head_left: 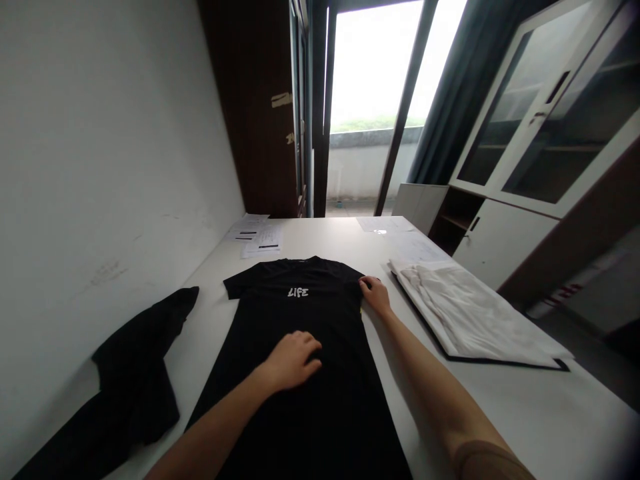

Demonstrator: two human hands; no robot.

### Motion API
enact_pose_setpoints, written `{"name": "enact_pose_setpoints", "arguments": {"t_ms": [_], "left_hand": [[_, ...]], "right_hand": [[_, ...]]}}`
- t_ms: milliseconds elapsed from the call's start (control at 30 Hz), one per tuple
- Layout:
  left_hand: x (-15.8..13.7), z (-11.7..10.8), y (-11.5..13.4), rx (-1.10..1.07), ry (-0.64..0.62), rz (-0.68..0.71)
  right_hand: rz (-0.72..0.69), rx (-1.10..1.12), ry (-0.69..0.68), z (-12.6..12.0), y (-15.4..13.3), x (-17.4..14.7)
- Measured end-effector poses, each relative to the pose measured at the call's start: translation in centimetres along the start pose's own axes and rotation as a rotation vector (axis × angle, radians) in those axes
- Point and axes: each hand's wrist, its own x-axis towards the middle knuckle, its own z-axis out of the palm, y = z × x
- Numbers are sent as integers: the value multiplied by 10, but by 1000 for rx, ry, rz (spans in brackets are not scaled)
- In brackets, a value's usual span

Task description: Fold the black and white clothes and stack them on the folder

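Right forearm [425,360]: is stretching forward over the white table [320,237].
Black T-shirt [310,427]: is lying spread flat on the table, collar [300,261] pointing away, white lettering [298,292] showing below it.
Left hand [294,360]: is resting palm down on the T-shirt's middle, fingers loosely bent, gripping nothing.
Right hand [376,295]: is touching the sleeve [350,276] on the right; whether the fingers are pinching fabric, I cannot tell.
Dark garment [137,380]: is lying crumpled by the wall [100,167].
White cloth [470,313]: is lying folded at right.
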Motion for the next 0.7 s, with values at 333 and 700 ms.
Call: {"name": "enact_pose_setpoints", "arguments": {"t_ms": [333,700], "left_hand": [[-21,82,75,167,0,487],[-22,88,86,412,130,715]], "right_hand": [[0,16,-22,6,7,2],[42,-6,-53,0,-2,0]]}}
